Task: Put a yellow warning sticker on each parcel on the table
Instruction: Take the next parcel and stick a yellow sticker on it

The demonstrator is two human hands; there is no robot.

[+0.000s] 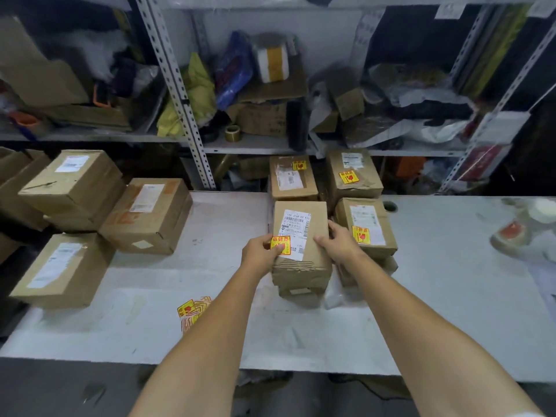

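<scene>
- Head view: the centre parcel (301, 245) sits on another box on the table (451, 296), and a yellow sticker (280, 245) lies at the left edge of its top, overlapping the white label.
- The left hand (260, 255) pinches that sticker, thumb on its face. The right hand (340, 243) grips the parcel's right edge. The hands are apart, 1 on each side.
- My judgement: this sticker is going on but is not yet smoothed flat.
- Done: 3 parcels already carry stickers, the near right parcel (365, 225), the rear parcel (293, 177) and the rear right parcel (353, 173).
- Left to do: 3 parcels on the left show only white labels, the upper left parcel (72, 182), the middle left parcel (147, 215) and the lower left parcel (60, 269).
- A spare sticker pile (192, 311) lies near the front, partly hidden by the left forearm.
- Hard to tell: the box underneath is mostly covered, more boxes are cut off at far left, and the objects at far right are blurred.
</scene>
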